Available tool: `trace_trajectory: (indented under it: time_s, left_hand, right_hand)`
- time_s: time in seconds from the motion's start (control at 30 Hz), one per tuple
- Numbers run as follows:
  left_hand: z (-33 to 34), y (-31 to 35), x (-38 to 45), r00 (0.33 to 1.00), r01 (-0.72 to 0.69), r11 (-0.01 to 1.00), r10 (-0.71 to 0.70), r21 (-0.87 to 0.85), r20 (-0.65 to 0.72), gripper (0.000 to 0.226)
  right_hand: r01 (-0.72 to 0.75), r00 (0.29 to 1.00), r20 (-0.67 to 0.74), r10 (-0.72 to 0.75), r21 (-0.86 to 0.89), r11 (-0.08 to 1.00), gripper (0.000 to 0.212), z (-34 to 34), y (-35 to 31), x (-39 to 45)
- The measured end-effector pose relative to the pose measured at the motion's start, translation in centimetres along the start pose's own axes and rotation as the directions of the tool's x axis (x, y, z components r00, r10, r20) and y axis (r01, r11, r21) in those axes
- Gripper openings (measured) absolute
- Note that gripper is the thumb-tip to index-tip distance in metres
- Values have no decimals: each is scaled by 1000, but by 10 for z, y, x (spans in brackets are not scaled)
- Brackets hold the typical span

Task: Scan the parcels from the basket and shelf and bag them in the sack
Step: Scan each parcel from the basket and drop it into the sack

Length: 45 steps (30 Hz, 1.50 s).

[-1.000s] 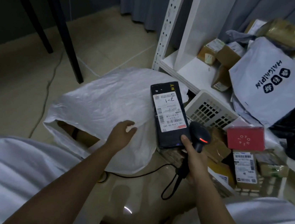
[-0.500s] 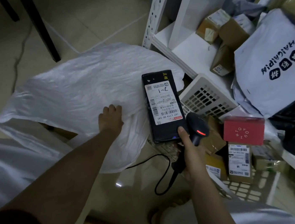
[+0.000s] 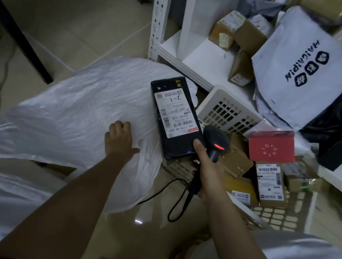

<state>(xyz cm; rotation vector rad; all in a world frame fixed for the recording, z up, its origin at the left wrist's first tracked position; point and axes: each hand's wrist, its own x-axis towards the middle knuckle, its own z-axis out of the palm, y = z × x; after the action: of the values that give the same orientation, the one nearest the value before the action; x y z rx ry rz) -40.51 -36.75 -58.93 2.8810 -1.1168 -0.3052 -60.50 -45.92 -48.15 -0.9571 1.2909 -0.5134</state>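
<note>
My left hand (image 3: 119, 138) has slid up the white sack (image 3: 70, 121) and now bunches its fabric, fingers curled. My right hand (image 3: 208, 168) grips the scanner (image 3: 215, 143), thumb pinning the black parcel (image 3: 173, 116) just right of the sack; bagging looks next.

Both hands (image 3: 119, 140) (image 3: 208, 168) forward, fingers curled

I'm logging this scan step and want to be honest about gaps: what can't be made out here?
- Sack contents: head view, hidden by its white fabric.
- Black parcel label text: too small and blurred.
- Right hand fingers: hidden under the parcel and scanner.
- Basket lower parcels: buried under upper ones.
</note>
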Motion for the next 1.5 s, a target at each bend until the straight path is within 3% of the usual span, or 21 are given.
trace_trajectory:
  time_s: [0.1,0.17,0.27,0.33,0.47,0.67,0.83,0.93,1.03,1.1,1.23,1.33,1.43,1.5]
  left_hand:
    - [6,4,5,999,-33,997,34,75,-17,60]
    - [7,3,10,999,-35,999,36,19,-29,42]
    - [2,-7,18,999,-43,973,42,-229,-10,27]
    - [-8,-19,22,999,-51,898,45,-436,-22,19]
    - [-50,-42,28,996,36,709,-82,-704,-32,20]
    - [-122,-59,56,969,-39,640,-162,-767,-184,26]
    - [-169,-71,66,921,-9,500,-333,-866,-201,24]
    - [-194,-77,67,901,-32,470,-368,-882,-229,29]
    - [-209,-84,70,884,-22,496,-396,-868,-248,28]
    - [-216,-94,73,863,-5,584,-407,-812,-298,30]
    - [-230,-119,78,874,41,759,-342,-650,-344,35]
    - [-241,-138,81,882,46,841,-287,-538,-373,34]
    - [-247,-149,79,884,76,896,-264,-438,-386,35]
    - [-246,-150,76,883,90,919,-252,-384,-397,35]
  right_hand:
    - [30,1000,-8,-30,16,999,68,3,-4,7]
    - [32,999,-11,-31,20,999,62,4,-6,12]
    - [33,999,5,-33,37,999,69,6,-5,17]
    - [27,1000,15,-28,54,998,75,4,-3,19]
    - [5,998,57,-9,76,997,68,-4,-2,11]
    - [123,985,110,-129,63,990,56,-1,-11,-24]
    - [145,981,133,-139,-40,989,54,-14,-15,-56]
    - [153,980,150,-134,-126,980,50,-15,-13,-71]
    - [161,980,144,-140,-150,975,33,8,-15,-77]
    - [152,983,120,-136,-139,978,27,38,-15,-74]
    - [113,982,160,-101,-64,992,49,122,-18,-50]
    - [95,969,236,-75,-73,993,45,175,-23,-32]
    - [42,961,276,-4,-131,990,31,187,-15,-24]
    - [37,973,231,2,-165,986,26,173,-8,-18]
